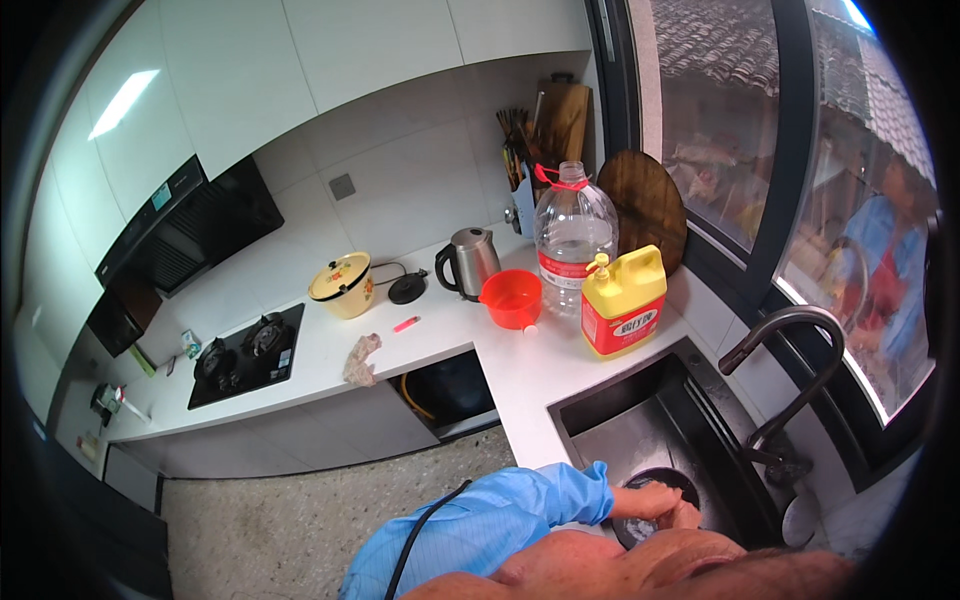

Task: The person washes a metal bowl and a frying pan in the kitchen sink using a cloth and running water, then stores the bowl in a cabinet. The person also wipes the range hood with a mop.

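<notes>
My left hand (649, 500), at the end of a blue sleeve, is over the dark sink (645, 427). Touching it is my right hand (681, 516), which is partly hidden from below. Both are at the rim of a dark round vessel (663, 478) in the sink, where some whitish foam or liquid (640, 528) shows. Whether the fingers grip anything cannot be made out. A curved dark metal faucet (821, 322) rises on the sink's right side.
By the sink stand a yellow pump jug (624, 300), a large clear plastic bottle (574, 225) and a red plastic dipper (512, 298). Farther left are a steel kettle (474, 262), a lidded yellow pot (346, 296), a crumpled cloth or bag (362, 360) and a black gas stove (247, 356).
</notes>
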`<move>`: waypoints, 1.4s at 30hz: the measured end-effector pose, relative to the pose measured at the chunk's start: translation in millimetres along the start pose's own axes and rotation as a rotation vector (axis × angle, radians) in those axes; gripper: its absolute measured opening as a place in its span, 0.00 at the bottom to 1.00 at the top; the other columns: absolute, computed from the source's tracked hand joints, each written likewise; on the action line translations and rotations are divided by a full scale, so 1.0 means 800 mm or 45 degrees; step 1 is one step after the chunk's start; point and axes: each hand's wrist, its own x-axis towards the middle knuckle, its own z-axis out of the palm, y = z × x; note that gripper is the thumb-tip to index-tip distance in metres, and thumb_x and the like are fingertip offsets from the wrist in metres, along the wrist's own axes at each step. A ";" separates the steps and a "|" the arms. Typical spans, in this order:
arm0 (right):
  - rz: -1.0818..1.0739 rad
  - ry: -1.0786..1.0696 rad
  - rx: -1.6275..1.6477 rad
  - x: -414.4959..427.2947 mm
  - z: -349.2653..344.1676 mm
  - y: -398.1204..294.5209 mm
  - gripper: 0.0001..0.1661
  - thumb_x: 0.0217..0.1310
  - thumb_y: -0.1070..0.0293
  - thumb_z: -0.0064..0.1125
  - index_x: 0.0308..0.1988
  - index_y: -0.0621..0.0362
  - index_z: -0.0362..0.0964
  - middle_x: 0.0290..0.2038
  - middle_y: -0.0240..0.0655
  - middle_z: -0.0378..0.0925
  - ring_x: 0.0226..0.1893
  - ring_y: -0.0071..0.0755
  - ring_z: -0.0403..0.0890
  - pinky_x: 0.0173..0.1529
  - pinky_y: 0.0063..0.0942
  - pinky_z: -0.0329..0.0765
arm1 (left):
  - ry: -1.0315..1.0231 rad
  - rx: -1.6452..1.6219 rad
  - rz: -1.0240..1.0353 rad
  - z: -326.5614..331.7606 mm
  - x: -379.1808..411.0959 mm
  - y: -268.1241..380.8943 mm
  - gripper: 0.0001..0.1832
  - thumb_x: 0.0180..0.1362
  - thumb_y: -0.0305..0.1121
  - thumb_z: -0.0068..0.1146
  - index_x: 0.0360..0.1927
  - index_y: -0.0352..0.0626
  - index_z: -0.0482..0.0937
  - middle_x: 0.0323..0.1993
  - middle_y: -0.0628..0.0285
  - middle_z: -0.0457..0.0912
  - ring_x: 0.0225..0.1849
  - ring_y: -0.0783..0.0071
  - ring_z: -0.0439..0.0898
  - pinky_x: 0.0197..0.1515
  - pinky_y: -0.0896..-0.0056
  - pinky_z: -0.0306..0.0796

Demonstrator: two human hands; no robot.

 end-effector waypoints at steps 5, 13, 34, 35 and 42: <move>0.054 -0.313 1.072 0.002 -0.013 0.018 0.33 0.37 0.67 0.69 0.47 0.61 0.67 0.30 0.44 0.77 0.28 0.37 0.80 0.33 0.30 0.77 | 0.338 0.168 0.086 0.017 -0.013 -0.007 0.12 0.46 0.30 0.57 0.35 0.40 0.72 0.32 0.50 0.76 0.38 0.52 0.76 0.34 0.58 0.73; -0.218 0.673 0.918 -0.055 -0.075 -0.020 0.33 0.45 0.69 0.62 0.54 0.62 0.64 0.48 0.42 0.68 0.43 0.41 0.74 0.44 0.31 0.73 | -0.568 -1.647 -0.288 -0.091 -0.033 -0.009 0.24 0.46 0.31 0.63 0.48 0.44 0.69 0.33 0.64 0.75 0.31 0.73 0.77 0.31 0.64 0.75; -0.636 0.952 0.212 -0.043 -0.150 -0.054 0.28 0.51 0.55 0.58 0.49 0.59 0.69 0.46 0.44 0.71 0.40 0.46 0.75 0.42 0.34 0.75 | -0.941 -2.334 -0.425 -0.124 -0.019 0.017 0.26 0.62 0.60 0.34 0.39 0.48 0.72 0.19 0.64 0.72 0.14 0.77 0.68 0.09 0.87 0.52; -0.630 1.023 0.221 -0.037 -0.141 -0.053 0.24 0.50 0.57 0.57 0.45 0.60 0.71 0.40 0.43 0.73 0.34 0.43 0.77 0.36 0.32 0.76 | -0.947 -2.359 -0.465 -0.119 -0.018 0.021 0.27 0.62 0.61 0.31 0.35 0.49 0.72 0.17 0.64 0.71 0.12 0.78 0.66 0.08 0.87 0.49; -0.192 0.903 0.257 0.005 -0.089 -0.047 0.11 0.58 0.67 0.47 0.23 0.58 0.64 0.17 0.44 0.68 0.17 0.51 0.72 0.21 0.41 0.68 | 0.154 -1.177 -0.571 -0.053 0.010 0.006 0.27 0.63 0.48 0.32 0.21 0.39 0.76 0.16 0.49 0.74 0.17 0.55 0.72 0.18 0.60 0.62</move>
